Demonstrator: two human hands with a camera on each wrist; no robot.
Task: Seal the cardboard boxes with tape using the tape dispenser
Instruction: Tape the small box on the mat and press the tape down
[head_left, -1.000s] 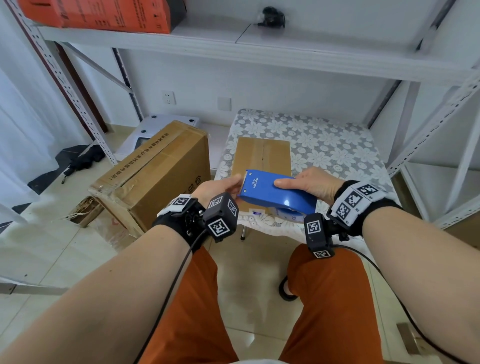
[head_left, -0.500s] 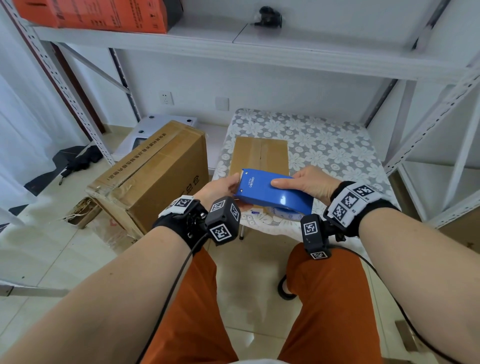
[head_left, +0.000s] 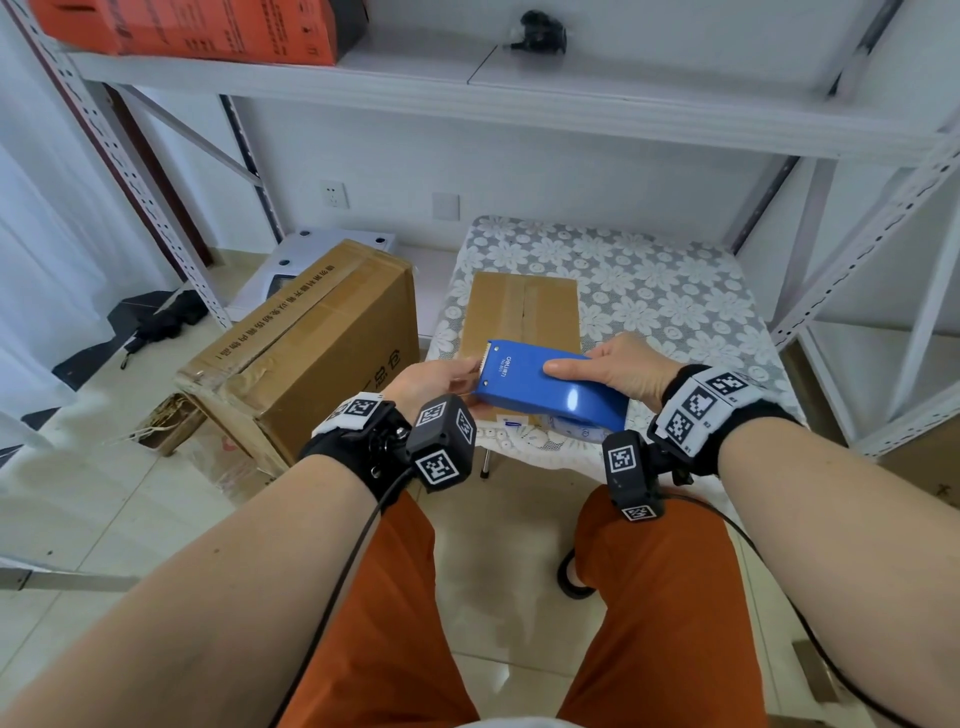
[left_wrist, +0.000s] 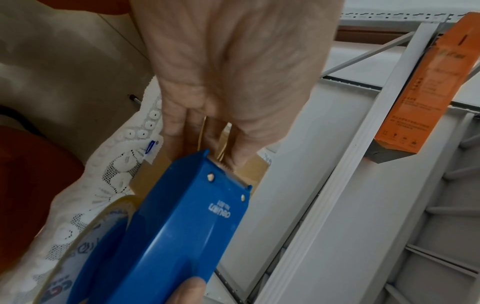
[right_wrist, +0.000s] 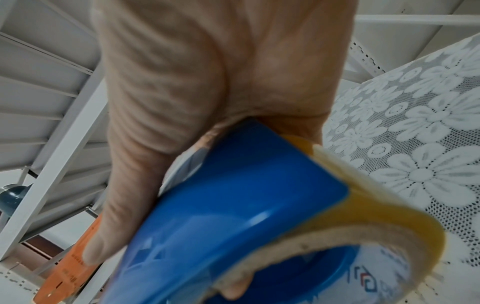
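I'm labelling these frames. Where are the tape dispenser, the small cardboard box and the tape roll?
tape dispenser (head_left: 540, 387), head view, blue top cover.
small cardboard box (head_left: 524, 306), head view, taped top.
tape roll (right_wrist: 405, 211), right wrist view, yellowish outer edge.

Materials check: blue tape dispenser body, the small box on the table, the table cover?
Tape dispenser: looks like glossy moulded plastic or painted metal; bright highlight, rivet-like studs near the toothed edge. Small box: matte brown corrugated cardboard, shinier tape strip along its seam. Table cover: white floral lace over grey, probably synthetic; open mesh visible.
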